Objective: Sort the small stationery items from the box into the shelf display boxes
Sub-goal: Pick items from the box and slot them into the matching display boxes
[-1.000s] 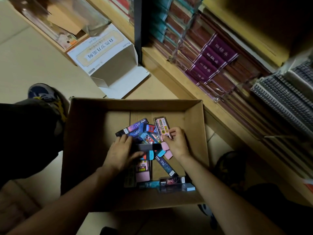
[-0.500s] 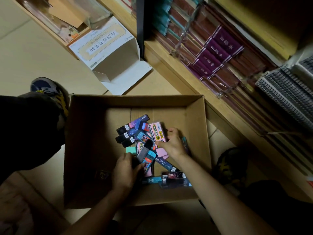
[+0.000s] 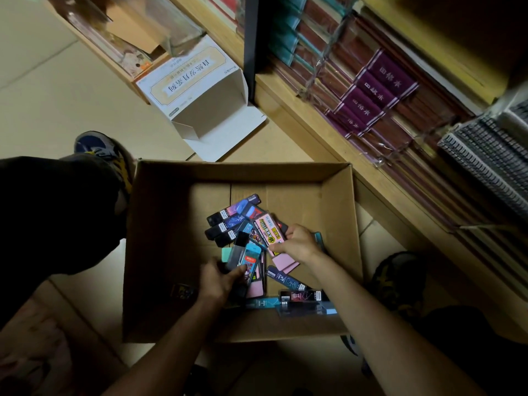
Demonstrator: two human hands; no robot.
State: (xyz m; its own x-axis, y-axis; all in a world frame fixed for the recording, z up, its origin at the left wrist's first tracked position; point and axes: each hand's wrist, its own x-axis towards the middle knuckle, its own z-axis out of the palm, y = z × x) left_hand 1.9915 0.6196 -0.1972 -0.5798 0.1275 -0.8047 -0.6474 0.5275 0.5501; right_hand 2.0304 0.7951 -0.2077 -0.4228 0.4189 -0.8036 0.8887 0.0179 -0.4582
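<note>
Stationery packs [image 3: 234, 221] lie partly hidden beneath left hand [image 3: 220, 281] and right hand [image 3: 297, 244].

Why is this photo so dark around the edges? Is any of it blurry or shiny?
Head view: dim light, corners fading to black; the white box and floor are brightest; the left hand, gripping a blue packet, lies in shadow; the right hand, pinching a pink packet, is better lit; clear wrap at top left is smeared; notebook wrappers glint.
</note>
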